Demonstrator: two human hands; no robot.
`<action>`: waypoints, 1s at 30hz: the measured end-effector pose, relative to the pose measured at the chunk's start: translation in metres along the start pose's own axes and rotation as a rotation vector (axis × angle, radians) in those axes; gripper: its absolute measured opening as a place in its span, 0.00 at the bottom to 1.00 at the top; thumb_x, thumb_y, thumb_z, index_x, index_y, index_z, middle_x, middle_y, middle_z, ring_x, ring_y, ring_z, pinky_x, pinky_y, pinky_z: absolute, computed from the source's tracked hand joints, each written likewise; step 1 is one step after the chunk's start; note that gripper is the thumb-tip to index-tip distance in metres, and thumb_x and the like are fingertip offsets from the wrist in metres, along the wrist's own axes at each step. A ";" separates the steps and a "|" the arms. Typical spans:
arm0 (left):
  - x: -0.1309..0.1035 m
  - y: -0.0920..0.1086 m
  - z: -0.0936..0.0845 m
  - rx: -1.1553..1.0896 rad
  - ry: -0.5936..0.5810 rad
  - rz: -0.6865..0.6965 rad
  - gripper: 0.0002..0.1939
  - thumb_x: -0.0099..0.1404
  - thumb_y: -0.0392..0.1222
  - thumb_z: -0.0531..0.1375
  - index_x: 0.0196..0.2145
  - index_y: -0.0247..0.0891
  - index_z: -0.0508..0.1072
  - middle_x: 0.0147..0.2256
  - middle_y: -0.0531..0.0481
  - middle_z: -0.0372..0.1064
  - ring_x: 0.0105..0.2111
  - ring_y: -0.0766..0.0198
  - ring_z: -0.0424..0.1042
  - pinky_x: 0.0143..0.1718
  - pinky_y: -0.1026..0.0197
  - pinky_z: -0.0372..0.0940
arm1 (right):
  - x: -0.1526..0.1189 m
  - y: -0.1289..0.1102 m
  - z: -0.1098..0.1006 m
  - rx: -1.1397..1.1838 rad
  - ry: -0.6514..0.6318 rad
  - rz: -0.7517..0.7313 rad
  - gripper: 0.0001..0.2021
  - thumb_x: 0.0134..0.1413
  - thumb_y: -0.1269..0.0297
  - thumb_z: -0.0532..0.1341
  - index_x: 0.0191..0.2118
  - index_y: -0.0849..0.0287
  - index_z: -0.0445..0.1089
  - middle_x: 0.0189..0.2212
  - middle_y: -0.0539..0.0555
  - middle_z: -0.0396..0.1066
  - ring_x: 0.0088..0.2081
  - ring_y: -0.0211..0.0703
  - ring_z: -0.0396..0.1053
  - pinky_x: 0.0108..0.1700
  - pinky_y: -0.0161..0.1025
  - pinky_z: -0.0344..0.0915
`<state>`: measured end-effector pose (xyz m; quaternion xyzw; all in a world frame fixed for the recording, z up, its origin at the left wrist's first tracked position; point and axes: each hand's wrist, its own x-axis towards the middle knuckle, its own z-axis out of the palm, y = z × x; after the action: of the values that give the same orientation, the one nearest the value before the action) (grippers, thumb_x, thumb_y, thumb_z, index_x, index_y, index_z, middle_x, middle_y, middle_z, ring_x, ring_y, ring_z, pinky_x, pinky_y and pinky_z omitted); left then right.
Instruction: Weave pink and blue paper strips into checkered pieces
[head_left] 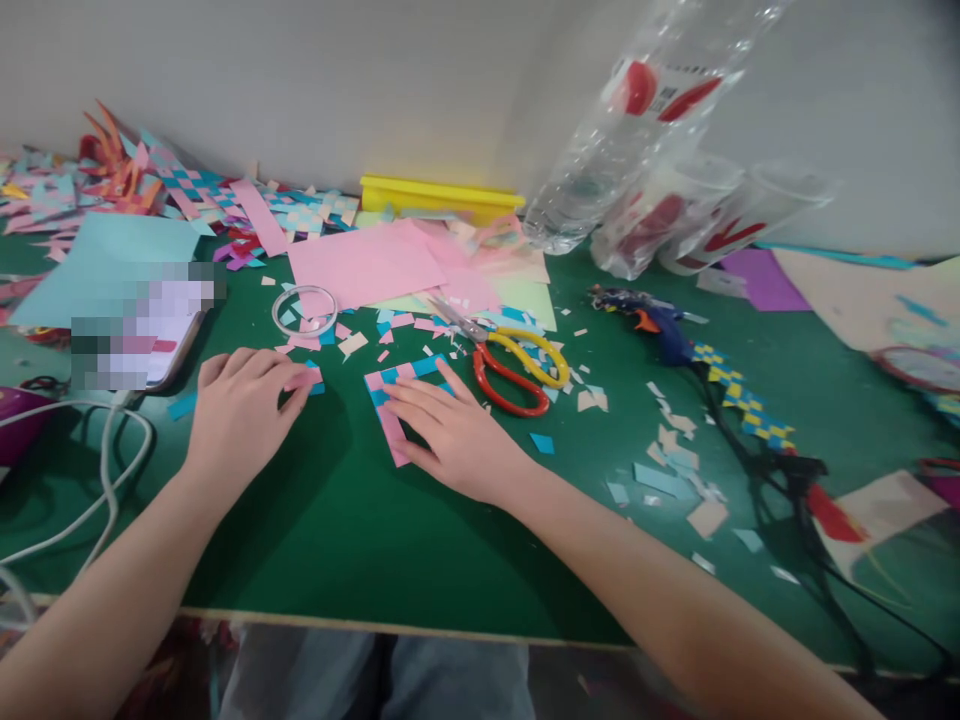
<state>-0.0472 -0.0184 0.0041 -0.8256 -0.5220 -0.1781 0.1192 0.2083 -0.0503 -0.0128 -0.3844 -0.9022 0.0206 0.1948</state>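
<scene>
My left hand pinches a small pink and blue paper piece between thumb and fingertips, just above the green table. To its right, my right hand rests with fingers spread over a pink and blue checked paper frame, which lies flat and is partly hidden under the fingers. Scissors with one red and one yellow handle lie just beyond my right hand. A clear tape ring sits behind my left hand. Pink paper sheets are spread farther back.
A phone with a white cable lies at left. Paper scraps dot the green table. A plastic bottle and cups stand at the back right. A glue gun with a black cord lies at right.
</scene>
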 end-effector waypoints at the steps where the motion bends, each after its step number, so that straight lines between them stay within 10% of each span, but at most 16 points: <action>1: 0.000 0.001 0.001 0.000 0.017 0.005 0.10 0.68 0.47 0.53 0.38 0.45 0.73 0.39 0.48 0.74 0.42 0.52 0.70 0.44 0.46 0.59 | 0.000 0.000 0.000 0.002 0.002 0.002 0.18 0.64 0.58 0.50 0.53 0.60 0.66 0.57 0.57 0.66 0.60 0.48 0.60 0.66 0.60 0.45; 11: 0.017 0.011 -0.015 -0.081 -0.142 -0.007 0.17 0.68 0.43 0.50 0.54 0.40 0.65 0.48 0.42 0.71 0.48 0.48 0.69 0.46 0.45 0.62 | 0.000 0.003 -0.009 0.048 0.189 0.042 0.14 0.63 0.62 0.52 0.51 0.58 0.66 0.52 0.56 0.71 0.56 0.45 0.65 0.67 0.59 0.40; 23: 0.053 -0.054 0.017 0.037 -0.081 0.051 0.13 0.68 0.44 0.51 0.37 0.40 0.74 0.43 0.49 0.69 0.45 0.55 0.65 0.44 0.49 0.62 | 0.002 0.002 -0.011 0.081 0.212 0.070 0.12 0.62 0.65 0.52 0.49 0.56 0.68 0.46 0.52 0.74 0.50 0.42 0.69 0.67 0.56 0.44; 30: 0.055 -0.044 0.014 -0.080 0.027 0.041 0.11 0.68 0.46 0.53 0.34 0.42 0.73 0.42 0.50 0.72 0.46 0.55 0.66 0.48 0.47 0.58 | 0.002 0.004 -0.009 0.073 0.241 0.065 0.12 0.61 0.66 0.53 0.48 0.55 0.67 0.47 0.52 0.74 0.50 0.43 0.69 0.67 0.56 0.44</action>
<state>-0.0627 0.0505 0.0148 -0.8377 -0.4958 -0.2076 0.0967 0.2126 -0.0468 -0.0048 -0.4058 -0.8579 0.0133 0.3149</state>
